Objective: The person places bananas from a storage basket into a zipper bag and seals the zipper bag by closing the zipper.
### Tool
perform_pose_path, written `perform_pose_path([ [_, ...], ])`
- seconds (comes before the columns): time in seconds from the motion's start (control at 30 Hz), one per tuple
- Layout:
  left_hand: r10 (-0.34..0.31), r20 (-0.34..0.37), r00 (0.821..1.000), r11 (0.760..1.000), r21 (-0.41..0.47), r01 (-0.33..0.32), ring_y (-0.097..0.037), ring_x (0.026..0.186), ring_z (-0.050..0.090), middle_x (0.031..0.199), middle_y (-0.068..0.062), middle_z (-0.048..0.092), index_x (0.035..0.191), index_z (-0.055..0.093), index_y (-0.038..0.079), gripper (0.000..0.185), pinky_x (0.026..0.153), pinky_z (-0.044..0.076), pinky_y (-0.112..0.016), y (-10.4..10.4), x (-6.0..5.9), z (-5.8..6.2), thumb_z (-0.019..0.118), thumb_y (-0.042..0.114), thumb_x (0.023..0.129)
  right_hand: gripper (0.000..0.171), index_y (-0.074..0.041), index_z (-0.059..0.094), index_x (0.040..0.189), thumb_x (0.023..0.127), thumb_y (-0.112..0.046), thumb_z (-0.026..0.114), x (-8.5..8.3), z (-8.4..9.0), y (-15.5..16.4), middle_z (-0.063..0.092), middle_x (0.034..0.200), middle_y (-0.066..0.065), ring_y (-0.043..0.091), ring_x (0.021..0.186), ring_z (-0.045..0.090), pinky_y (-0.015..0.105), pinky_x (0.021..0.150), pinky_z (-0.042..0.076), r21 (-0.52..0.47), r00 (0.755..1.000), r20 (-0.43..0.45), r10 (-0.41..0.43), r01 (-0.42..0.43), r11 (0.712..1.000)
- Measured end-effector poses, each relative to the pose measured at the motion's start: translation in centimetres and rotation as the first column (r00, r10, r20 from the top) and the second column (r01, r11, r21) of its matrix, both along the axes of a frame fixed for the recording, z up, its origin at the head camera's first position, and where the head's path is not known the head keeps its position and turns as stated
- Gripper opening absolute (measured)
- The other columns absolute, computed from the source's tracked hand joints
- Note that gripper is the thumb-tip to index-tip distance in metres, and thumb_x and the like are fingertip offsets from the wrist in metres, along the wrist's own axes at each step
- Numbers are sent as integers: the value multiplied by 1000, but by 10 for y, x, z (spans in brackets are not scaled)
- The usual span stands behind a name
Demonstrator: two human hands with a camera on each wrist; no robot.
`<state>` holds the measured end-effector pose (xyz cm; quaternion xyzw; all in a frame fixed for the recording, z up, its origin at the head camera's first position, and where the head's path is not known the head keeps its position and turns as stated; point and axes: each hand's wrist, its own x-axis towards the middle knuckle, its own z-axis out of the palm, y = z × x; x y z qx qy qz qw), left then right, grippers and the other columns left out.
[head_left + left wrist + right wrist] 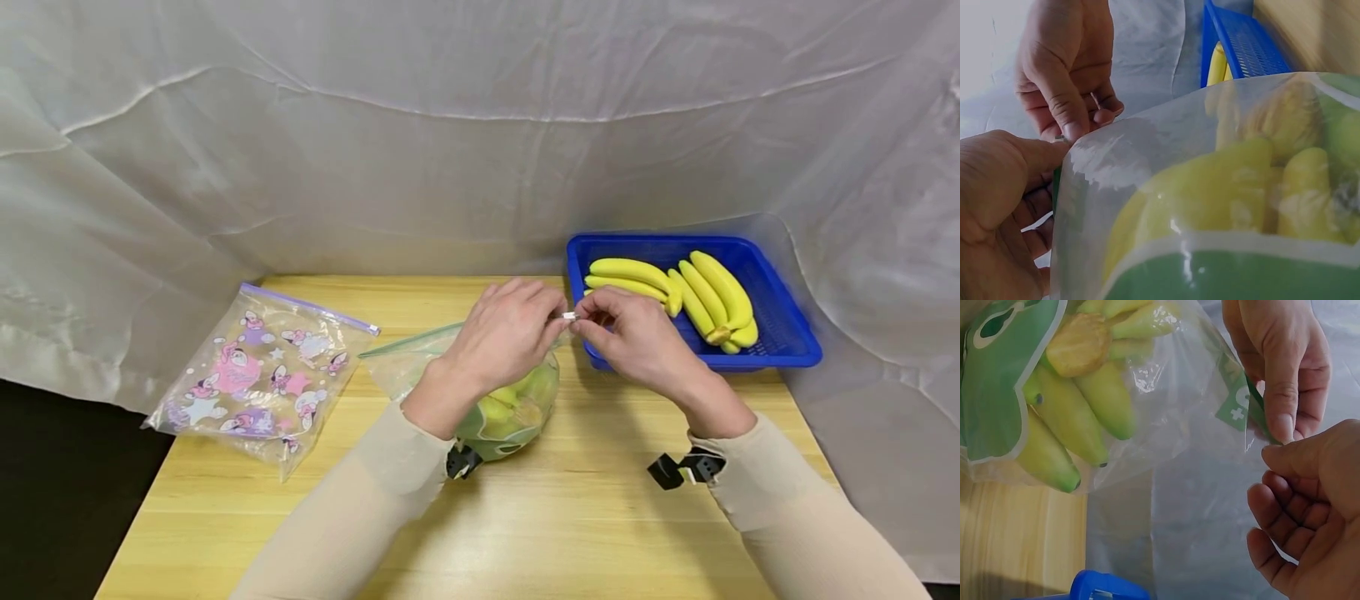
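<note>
At one end of a green zip edge (408, 340), the left-hand grip (506, 333) and the right-hand grip (633, 337) come together, each pinching the clear-and-green bag (495, 447) between thumb and fingers. A small white tab (569, 316) shows right between the two sets of fingertips; which of them bears on it more firmly I cannot tell. The zip edge runs off leftward from beneath the left-hand grip.

Below the pinched end, partly hidden by the left-hand grip, the bag bulges round a bunch of yellow-green bananas (1063, 412), seen through the film with its brown crown.

Just behind each grip, a black wrist camera (462, 461) sits at the cuff of a beige sleeve (360, 508).

Beyond the right-hand grip and to its right stands a blue basket (806, 354), holding yellow bananas (720, 300) in two groups.

Well to the left of the left-hand grip, a cartoon-printed bag (255, 375) lies flat, its purple zip edge (311, 307) on the far side.

Under everything is the wood-grain worktop (555, 533); farthest out hangs creased grey fabric (480, 183).
</note>
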<state>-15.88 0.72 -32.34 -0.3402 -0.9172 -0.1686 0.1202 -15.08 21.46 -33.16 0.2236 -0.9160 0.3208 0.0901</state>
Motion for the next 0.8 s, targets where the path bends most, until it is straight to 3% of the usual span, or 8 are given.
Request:
perform_pose_path([
  [0.1,-15,5,1000,1000,24,15,-21,122,63,109,6,70,114,71,19,19,99,50,-41,0,0,0,59,34,109,5,-9,74,94,98,-12,74,1,0,-1,70,88,3,15,77,63,30,70,50,6,1000,-27,2,-2,1000],
  [0.4,-6,-23,1000,1000,20,7,-18,108,64,104,8,72,110,73,21,17,92,50,-38,1,3,-2,62,34,107,7,-12,73,91,96,-8,75,4,-3,-2,69,86,1,14,77,62,30,71,49,-23,999,-40,-8,7,1000],
  [0.67,43,-18,999,999,12,-43,-20,122,64,116,6,74,114,73,19,16,96,51,-42,-6,1,-2,62,28,107,5,-8,72,92,96,-9,75,5,-2,5,70,86,5,19,73,60,28,64,47,-78,995,3,-104,104,992],
  [0.8,38,-12,999,999,14,-38,-20,120,64,115,5,74,112,74,19,14,97,51,-42,-11,0,-2,63,26,107,4,-7,72,97,97,-10,75,5,-1,8,71,92,5,19,79,63,30,70,51,-49,997,-7,-78,78,996],
])
